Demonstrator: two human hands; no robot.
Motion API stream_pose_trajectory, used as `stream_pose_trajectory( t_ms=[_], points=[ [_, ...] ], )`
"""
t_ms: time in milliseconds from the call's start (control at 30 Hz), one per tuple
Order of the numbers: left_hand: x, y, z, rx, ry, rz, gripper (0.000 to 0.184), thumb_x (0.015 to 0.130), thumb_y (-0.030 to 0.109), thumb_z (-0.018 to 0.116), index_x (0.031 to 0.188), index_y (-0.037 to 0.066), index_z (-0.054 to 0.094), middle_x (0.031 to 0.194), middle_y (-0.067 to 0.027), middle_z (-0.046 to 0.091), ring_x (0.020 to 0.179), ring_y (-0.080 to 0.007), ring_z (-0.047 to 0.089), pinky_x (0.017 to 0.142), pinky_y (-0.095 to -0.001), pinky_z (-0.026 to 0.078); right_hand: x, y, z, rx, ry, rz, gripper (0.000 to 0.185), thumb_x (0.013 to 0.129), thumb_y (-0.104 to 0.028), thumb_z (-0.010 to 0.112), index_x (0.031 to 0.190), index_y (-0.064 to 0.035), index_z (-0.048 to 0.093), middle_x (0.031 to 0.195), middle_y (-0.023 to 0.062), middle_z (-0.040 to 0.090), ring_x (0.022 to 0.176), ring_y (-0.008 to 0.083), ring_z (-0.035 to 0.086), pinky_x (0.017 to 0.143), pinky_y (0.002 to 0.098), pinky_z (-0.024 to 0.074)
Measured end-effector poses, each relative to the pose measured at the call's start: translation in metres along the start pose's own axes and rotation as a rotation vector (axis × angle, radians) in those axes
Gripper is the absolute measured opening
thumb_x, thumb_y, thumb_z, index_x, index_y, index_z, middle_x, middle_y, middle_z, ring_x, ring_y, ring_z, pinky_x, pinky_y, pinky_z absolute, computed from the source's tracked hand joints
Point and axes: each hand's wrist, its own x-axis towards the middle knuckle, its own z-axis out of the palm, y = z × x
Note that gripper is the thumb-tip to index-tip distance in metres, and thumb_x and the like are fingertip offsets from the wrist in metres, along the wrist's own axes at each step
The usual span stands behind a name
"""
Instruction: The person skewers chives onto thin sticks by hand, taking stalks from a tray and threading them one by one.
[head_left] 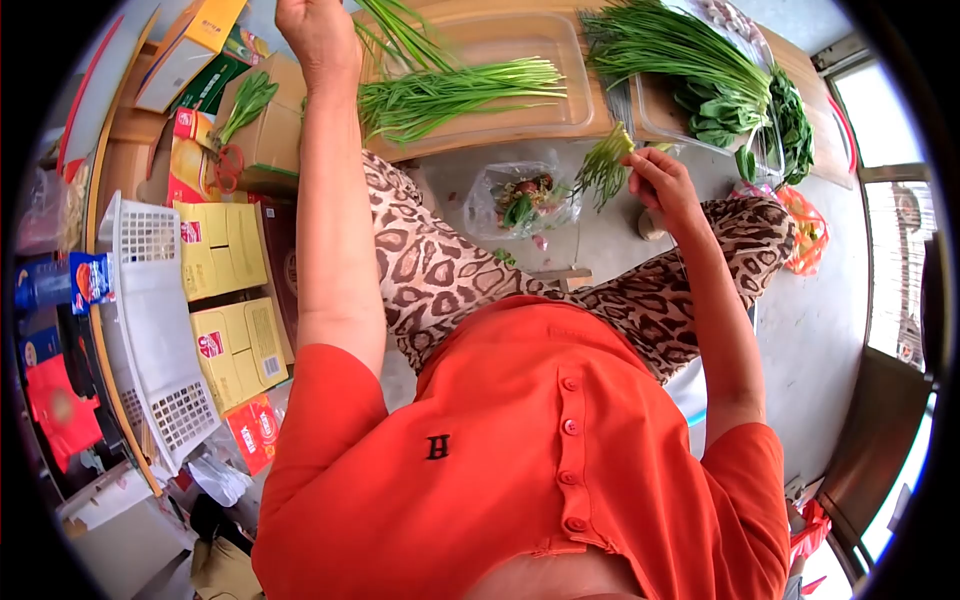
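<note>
My left hand [320,40] is closed at the top edge of the view, partly cut off. Long garlic chives [405,35] slant out beside it, seemingly from its grip, over a clear plastic tray [545,35]. Lying in that tray is a neat bundle of trimmed chives [460,95]. Between the thumb and fingers of my right hand [662,183] is a small tuft of chive scraps [604,168], drooping beside the table's front edge. Below and left of this tuft, a clear plastic bag [490,200] on the floor holds plant waste.
More chives [690,55] and leafy greens [790,125] lie at the table's right. Cardboard boxes [225,250], a grey plastic basket [150,320] and red-handled scissors [229,167] stand at my left. An orange bag [805,230] sits beyond my right knee.
</note>
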Motion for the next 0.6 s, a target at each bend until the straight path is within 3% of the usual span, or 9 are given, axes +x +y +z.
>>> stream_pose_trajectory(
  t_ms=[33, 100, 167, 233, 300, 367, 600],
  points=[
    [-0.002, 0.012, 0.004, -0.248, 0.062, 0.014, 0.017, 0.096, 0.019, 0.050, 0.105, 0.005, 0.053, 0.078, -0.0031, 0.053, 0.071, -0.0154, 0.053, 0.066, -0.0290, 0.046, -0.004, -0.004, 0.003, -0.009, -0.004, -0.007, 0.018, 0.095, -0.019, 0.051, 0.096, -0.0039, 0.061, 0.062, 0.0006, 0.055, 0.042, 0.0040, 0.033, 0.040, 0.0186, 0.0231],
    [-0.019, 0.034, 0.006, -0.358, 0.106, -0.001, 0.014, 0.097, 0.018, 0.048, 0.099, 0.005, 0.053, 0.077, -0.0021, 0.052, 0.068, -0.0138, 0.053, 0.063, -0.0286, 0.046, -0.017, -0.018, 0.008, -0.006, 0.030, -0.069, 0.019, 0.095, -0.020, 0.051, 0.096, -0.0040, 0.061, 0.062, 0.0005, 0.055, 0.042, 0.0039, 0.034, 0.040, 0.0183, 0.0235],
    [-0.041, 0.040, 0.003, -0.528, -0.026, -0.212, 0.014, 0.097, 0.017, 0.048, 0.095, 0.004, 0.052, 0.076, -0.0020, 0.051, 0.064, -0.0128, 0.051, 0.061, -0.0284, 0.045, -0.034, -0.038, 0.018, -0.043, 0.017, -0.113, 0.019, 0.095, -0.020, 0.051, 0.096, -0.0039, 0.061, 0.062, 0.0003, 0.055, 0.043, 0.0036, 0.034, 0.040, 0.0181, 0.0238],
    [-0.066, 0.021, -0.002, -0.621, -0.044, -0.396, 0.020, 0.093, 0.016, 0.054, 0.106, 0.002, 0.058, 0.081, -0.0070, 0.062, 0.064, -0.0135, 0.055, 0.060, -0.0289, 0.046, -0.050, -0.060, 0.036, -0.089, 0.027, -0.132, 0.019, 0.095, -0.020, 0.051, 0.095, -0.0037, 0.061, 0.062, 0.0000, 0.055, 0.043, 0.0034, 0.034, 0.040, 0.0179, 0.0242],
    [-0.098, 0.029, 0.012, -0.560, -0.010, -0.545, 0.014, 0.091, 0.015, 0.054, 0.096, 0.002, 0.055, 0.080, -0.0091, 0.060, 0.059, -0.0129, 0.053, 0.052, -0.0263, 0.046, -0.063, -0.077, 0.052, -0.123, -0.003, -0.148, 0.018, 0.095, -0.019, 0.051, 0.095, -0.0032, 0.061, 0.061, 0.0001, 0.054, 0.042, 0.0030, 0.034, 0.040, 0.0174, 0.0241],
    [-0.123, 0.025, 0.018, -0.576, -0.058, -0.657, 0.015, 0.093, 0.016, 0.052, 0.098, 0.002, 0.056, 0.079, -0.0082, 0.060, 0.060, -0.0129, 0.054, 0.054, -0.0267, 0.047, -0.073, -0.088, 0.067, -0.145, -0.026, -0.156, 0.019, 0.096, -0.019, 0.051, 0.095, -0.0033, 0.061, 0.060, 0.0001, 0.054, 0.043, 0.0026, 0.034, 0.040, 0.0173, 0.0237],
    [-0.161, 0.026, 0.018, -0.639, -0.102, -0.778, 0.014, 0.094, 0.017, 0.053, 0.098, 0.004, 0.056, 0.084, -0.0053, 0.058, 0.061, -0.0104, 0.048, 0.053, -0.0239, 0.037, -0.089, -0.091, 0.104, -0.177, -0.118, -0.147, 0.019, 0.096, -0.021, 0.051, 0.094, -0.0049, 0.060, 0.057, -0.0011, 0.052, 0.041, 0.0013, 0.031, 0.039, 0.0170, 0.0215]
  ],
)
